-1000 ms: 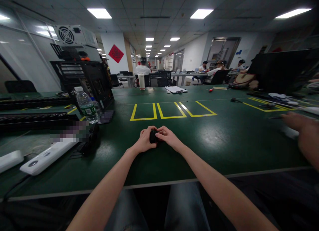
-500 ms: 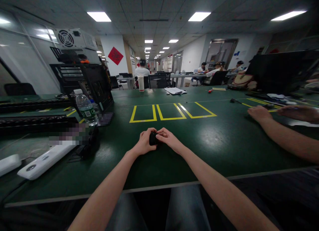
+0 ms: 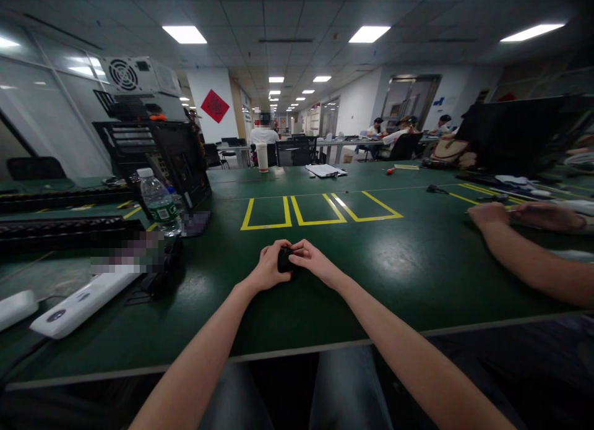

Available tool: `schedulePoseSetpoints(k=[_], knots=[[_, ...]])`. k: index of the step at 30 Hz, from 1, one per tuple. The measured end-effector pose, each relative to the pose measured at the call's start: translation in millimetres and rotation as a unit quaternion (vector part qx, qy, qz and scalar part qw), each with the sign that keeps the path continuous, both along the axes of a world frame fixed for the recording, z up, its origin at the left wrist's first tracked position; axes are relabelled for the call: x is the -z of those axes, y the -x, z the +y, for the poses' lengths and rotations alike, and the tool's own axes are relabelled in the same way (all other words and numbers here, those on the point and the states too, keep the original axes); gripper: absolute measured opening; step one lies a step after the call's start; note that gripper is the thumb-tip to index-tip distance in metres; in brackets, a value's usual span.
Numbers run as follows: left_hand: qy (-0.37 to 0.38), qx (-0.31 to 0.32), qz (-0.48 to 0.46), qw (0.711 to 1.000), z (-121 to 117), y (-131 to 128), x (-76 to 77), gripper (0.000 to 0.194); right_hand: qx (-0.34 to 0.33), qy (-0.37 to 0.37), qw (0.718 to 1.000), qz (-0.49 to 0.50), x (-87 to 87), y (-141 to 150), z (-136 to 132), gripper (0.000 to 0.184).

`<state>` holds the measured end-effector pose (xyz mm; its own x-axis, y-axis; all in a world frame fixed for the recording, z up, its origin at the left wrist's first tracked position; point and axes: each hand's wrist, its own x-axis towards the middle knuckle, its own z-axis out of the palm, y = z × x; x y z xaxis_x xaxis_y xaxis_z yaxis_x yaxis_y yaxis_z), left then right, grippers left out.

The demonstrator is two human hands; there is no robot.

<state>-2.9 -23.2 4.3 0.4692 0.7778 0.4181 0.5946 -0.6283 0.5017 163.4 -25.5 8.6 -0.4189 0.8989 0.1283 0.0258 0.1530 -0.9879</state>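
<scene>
A small black rounded object (image 3: 284, 260) stands on the green table between my hands; its kind is not clear. My left hand (image 3: 269, 266) wraps around its left side, thumb low and fingers over the top. From the right, my right hand (image 3: 312, 258) meets it with fingertips and thumb pinched against its upper right side. My fingers hide part of the object. Just beyond my hands, yellow tape outlines (image 3: 293, 223) mark several-sided frames on the green table top (image 3: 325, 312).
Left are a water bottle (image 3: 158, 201), a white power strip (image 3: 83, 303) and an open computer case (image 3: 180, 158). A white cup (image 3: 262, 158) and clipboard (image 3: 325, 170) stand at the back. A co-worker's hands (image 3: 489, 216) work at the right, near a dark monitor (image 3: 505, 136).
My hands stay around the black object, with the right fingers shifted very slightly on it. The co-worker's hands at the right have moved a little to the right.
</scene>
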Motion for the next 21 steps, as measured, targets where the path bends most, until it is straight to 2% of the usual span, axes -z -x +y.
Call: schedulePoseSetpoints(k=[7,15,21], knots=[[0.000,0.002,-0.001,1.000,0.9,0.3,0.8,0.058,0.034,0.013,0.999,-0.014,7.1,2.8,7.1,0.030],[0.011,0.012,-0.001,1.000,12.1,-0.5,-2.1,0.057,0.005,0.026,1.000,-0.005,1.1,-1.2,8.7,0.035],[0.023,0.021,0.000,1.000,28.7,-1.0,-3.1,0.059,-0.012,0.038,0.999,-0.013,-1.0,-3.7,27.9,0.036]])
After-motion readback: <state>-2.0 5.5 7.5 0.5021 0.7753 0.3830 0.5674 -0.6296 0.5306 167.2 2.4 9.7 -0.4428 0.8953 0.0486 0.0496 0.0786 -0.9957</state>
